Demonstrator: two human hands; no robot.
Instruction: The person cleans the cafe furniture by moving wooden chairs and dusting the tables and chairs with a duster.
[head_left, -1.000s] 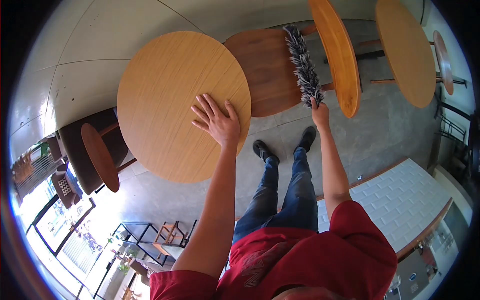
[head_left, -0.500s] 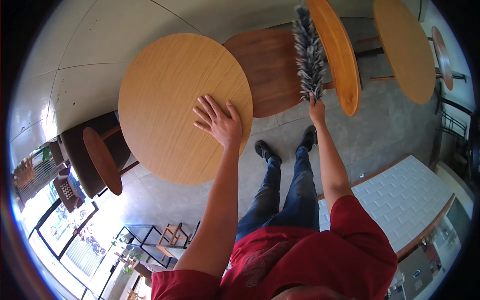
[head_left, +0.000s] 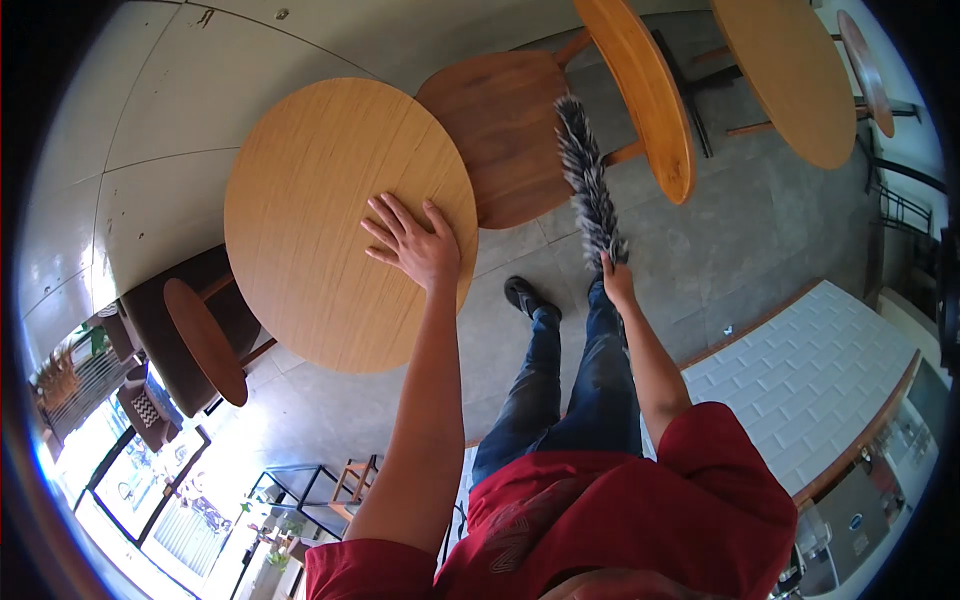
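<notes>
My left hand (head_left: 415, 243) lies flat on the round wooden table (head_left: 330, 160), fingers spread, near the edge closest to me. In my right hand (head_left: 617, 280) is the lower end of a fluffy grey duster (head_left: 588, 185). Its handle is hidden inside my closed fingers. The duster points away from me, its tip close to the edge of the brown wooden chair seat (head_left: 510, 135). The chair's curved orange-brown backrest (head_left: 645, 95) stands just right of the duster.
Another oval tabletop (head_left: 790, 80) is at the upper right. A second chair's backrest (head_left: 205, 340) and a dark bench (head_left: 185, 320) stand left of the round table. A white tiled counter (head_left: 800, 380) lies to my right, and a pale wall (head_left: 180, 90) runs behind the table.
My right hand has drawn the duster back toward me, off the backrest's side, and it now tilts leftward. My left hand stays flat on the table; the whole view has shifted slightly.
</notes>
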